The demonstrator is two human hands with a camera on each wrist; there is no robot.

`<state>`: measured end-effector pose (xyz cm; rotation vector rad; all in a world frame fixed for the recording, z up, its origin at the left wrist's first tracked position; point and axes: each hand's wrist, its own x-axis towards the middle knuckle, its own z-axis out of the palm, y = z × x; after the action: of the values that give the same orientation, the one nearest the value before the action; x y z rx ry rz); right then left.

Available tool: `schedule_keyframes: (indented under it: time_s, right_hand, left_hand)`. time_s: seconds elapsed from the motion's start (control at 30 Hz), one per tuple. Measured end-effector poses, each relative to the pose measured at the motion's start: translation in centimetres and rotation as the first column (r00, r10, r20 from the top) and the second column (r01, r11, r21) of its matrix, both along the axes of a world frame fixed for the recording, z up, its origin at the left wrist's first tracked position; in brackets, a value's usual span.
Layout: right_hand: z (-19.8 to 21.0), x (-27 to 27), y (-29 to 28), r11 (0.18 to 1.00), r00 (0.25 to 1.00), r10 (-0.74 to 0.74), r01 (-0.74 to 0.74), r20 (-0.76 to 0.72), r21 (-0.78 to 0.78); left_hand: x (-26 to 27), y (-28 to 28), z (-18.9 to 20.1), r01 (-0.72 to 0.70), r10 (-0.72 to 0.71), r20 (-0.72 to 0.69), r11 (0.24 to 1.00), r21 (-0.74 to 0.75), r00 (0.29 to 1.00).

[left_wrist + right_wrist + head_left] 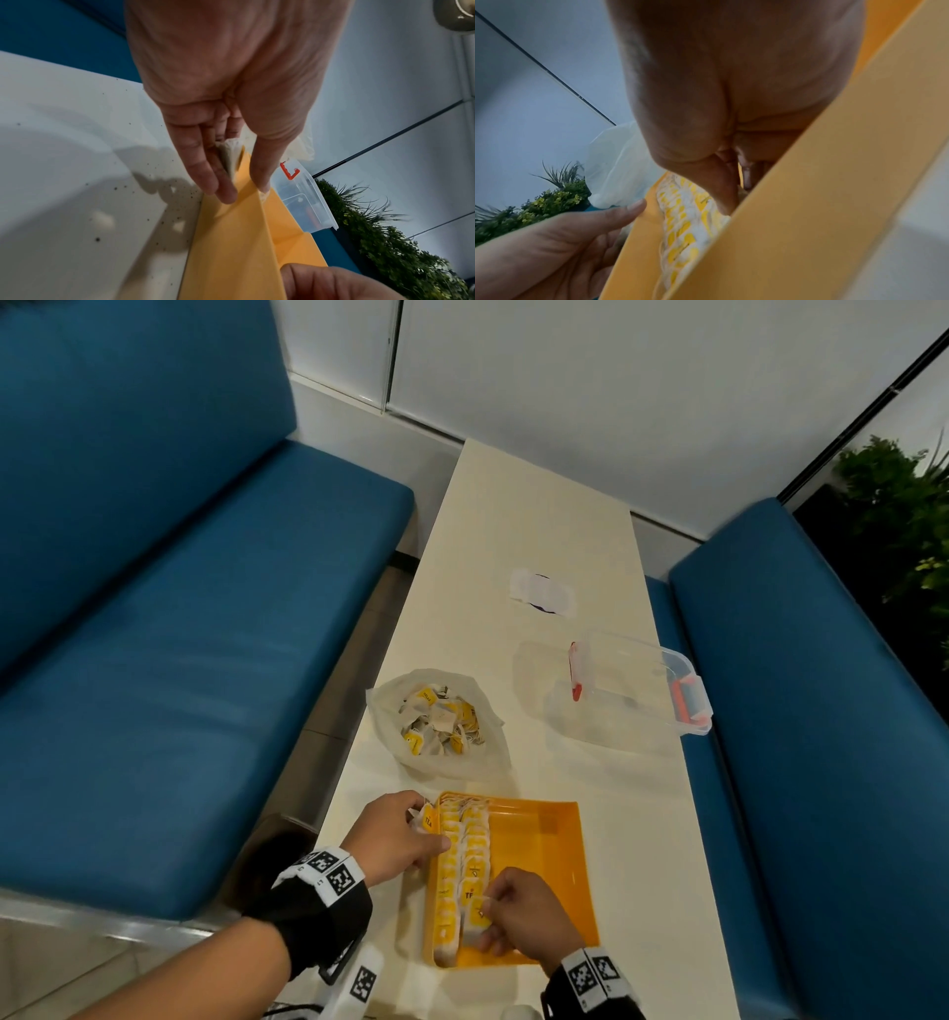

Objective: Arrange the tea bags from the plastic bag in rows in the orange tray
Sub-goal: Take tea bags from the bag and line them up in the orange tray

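From the head view, the orange tray (539, 845) sits at the near end of a narrow cream table (544, 516) between two blue benches (154, 608). Two rows of yellow-tagged tea bags (464, 860) fill its left side; the right part is bare. The left hand (398, 837) rests at the tray's left wall, fingers curled round a spare tea bag (426, 819), thumb over the rim. The right hand (524, 916) pinches the nearest tea bag in the second row. Just beyond the tray lies the open plastic bag (436, 726) with loose tea bags inside. To its right stands a clear lidded container (637, 685) with red clips, and farther off a small white and purple packet (544, 593).

From the left wrist, the left hand (226, 101) holds the tea bag against the tray's outer wall (231, 233); the container (303, 194) and green plants (385, 243) stand behind.

From the right wrist, the right hand (718, 101) has thumb and fingers closed together over the rows (682, 223), the tray's near wall (808, 182) hiding the fingertips.
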<state>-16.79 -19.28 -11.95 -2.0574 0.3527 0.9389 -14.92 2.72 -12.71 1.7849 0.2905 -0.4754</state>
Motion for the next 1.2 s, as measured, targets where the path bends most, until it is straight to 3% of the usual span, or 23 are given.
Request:
schedule_keyframes:
  time_s: [0.63, 0.77, 0.87, 0.97, 1.2]
  right_hand:
    - [-0.4, 0.0, 1.6, 0.995, 0.991, -0.084, 0.09, 0.103, -0.05]
    - [1.3, 1.0, 1.0, 0.985, 0.942, 0.022, 0.036, 0.335, -0.166]
    - [4.3, 2.2, 2.0, 0.998, 0.891, -0.051, 0.057, 0.452, 0.001]
    - [7.0, 3.0, 3.7, 0.978, 0.904, -0.077, -0.013, 0.422, 0.207]
    - [7.3, 3.8, 5.3, 0.981, 0.873, -0.069, -0.029, 0.482, 0.194]
  left_hand:
    - [-0.4, 0.4, -0.9, -0.005, 0.005, 0.032, 1.0, -0.008, 0.999]
    - [-0.9, 1.3, -0.2, -0.076, 0.077, 0.008, 0.994, -0.074, 0.997]
    - [-1.1, 1.7, 1.2, -0.088, 0.094, 0.041, 0.987, -0.137, 0.995]
    - [-1.0, 1.5, 2.7, -0.068, 0.083, 0.081, 0.983, -0.17, 0.993]
    - [-0.5, 0.9, 4.1, 0.018, 0.003, 0.159, 0.992, -0.128, 0.987]
